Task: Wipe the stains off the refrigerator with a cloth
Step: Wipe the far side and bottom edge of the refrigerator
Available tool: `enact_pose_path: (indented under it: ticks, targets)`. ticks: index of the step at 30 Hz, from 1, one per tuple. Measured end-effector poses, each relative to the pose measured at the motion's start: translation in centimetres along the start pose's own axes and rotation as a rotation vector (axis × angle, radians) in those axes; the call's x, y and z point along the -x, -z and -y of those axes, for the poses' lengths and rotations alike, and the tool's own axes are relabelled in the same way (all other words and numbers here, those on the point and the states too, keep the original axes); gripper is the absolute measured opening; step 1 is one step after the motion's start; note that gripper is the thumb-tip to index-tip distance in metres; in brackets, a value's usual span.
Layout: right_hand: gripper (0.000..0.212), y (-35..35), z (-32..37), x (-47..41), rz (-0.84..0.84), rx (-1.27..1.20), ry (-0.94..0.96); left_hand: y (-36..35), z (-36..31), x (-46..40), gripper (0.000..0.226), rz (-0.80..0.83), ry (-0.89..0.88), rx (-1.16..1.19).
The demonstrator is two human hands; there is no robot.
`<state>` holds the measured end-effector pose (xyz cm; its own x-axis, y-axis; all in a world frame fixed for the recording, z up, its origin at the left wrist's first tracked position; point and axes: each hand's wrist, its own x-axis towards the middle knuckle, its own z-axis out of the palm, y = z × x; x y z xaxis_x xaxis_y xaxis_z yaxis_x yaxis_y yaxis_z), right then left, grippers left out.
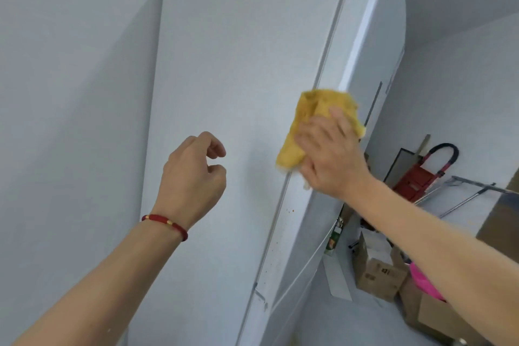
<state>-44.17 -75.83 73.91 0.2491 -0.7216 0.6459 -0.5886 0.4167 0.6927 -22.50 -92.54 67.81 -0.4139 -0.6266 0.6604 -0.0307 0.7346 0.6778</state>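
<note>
Right hand [330,153] flat w/ fingers spread, pressing 1 yellow cloth [309,123] against the white refrigerator [230,93], right at the front corner edge where side panel meets door. Arm stretched up and fwd from lower right. Left hand [193,174] raised near the fridge side panel, fingers loosely curled, holding nothing, not touching the surface; 1 red bead bracelet [165,225] on that wrist. Small orange stains [290,210] below the cloth along the edge, a few specks, exact count unclear. Behind fridge at right: approx 3 cardboard boxes [379,275], 1 red hand truck [421,174], something pink [424,281]
</note>
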Motion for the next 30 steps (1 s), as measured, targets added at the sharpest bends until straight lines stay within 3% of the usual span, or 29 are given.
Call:
enact_pose_path:
  ticks: [3, 6, 8, 10, 13, 16, 19, 21, 25, 27, 30]
  targets:
    - [0.022, -2.3, 10.8, 10.6, 0.458, -0.099, 0.318, -0.6, 1.0, 1.6, 0.031, 0.056, 0.032, -0.021]
    - [0.019, -3.5, 13.8, 13.8, 0.620, -0.123, 0.562, -1.1, 1.6, 2.6, 0.031, 0.139, 0.056, -0.058]
    - [0.020, -3.5, 11.5, 12.3, 0.528, -0.121, 0.607, -1.3, 1.9, 2.7, 0.031, 0.175, 0.064, -0.085]
    - [0.016, -3.1, 7.4, 9.1, 0.313, -0.171, 0.608, -1.6, 2.3, 2.7, 0.031, 0.184, 0.080, -0.097]
    - [0.023, -1.2, -0.8, 1.3, -0.064, -0.001, 0.412, -2.4, 2.7, 2.5, 0.029, 0.202, 0.078, -0.125]
    - [0.020, 0.7, -6.4, -4.5, -0.197, 0.099, 0.200, -3.2, 3.3, 2.8, 0.028, 0.207, 0.084, -0.135]
    - [0.018, -0.9, -2.2, -2.3, -0.225, -0.014, -0.043, -3.5, 4.5, 3.5, 0.029, 0.201, 0.101, -0.136]
    - [0.023, -2.7, 4.3, 2.5, -0.094, -0.060, -0.064, -3.6, 5.3, 4.2, 0.030, 0.208, 0.124, -0.141]
    - [0.022, -5.1, 17.6, 16.0, 0.447, -0.032, 0.337, -4.2, 5.7, 5.7, 0.031, 0.263, 0.154, -0.136]
    - [0.013, -5.2, 20.7, 18.7, 0.699, -0.109, 0.416, -4.6, 5.5, 6.4, 0.030, 0.287, 0.149, -0.118]
    - [0.016, -4.7, 18.8, 17.0, 0.725, -0.153, 0.479, -4.5, 5.6, 7.1, 0.030, 0.323, 0.143, -0.115]
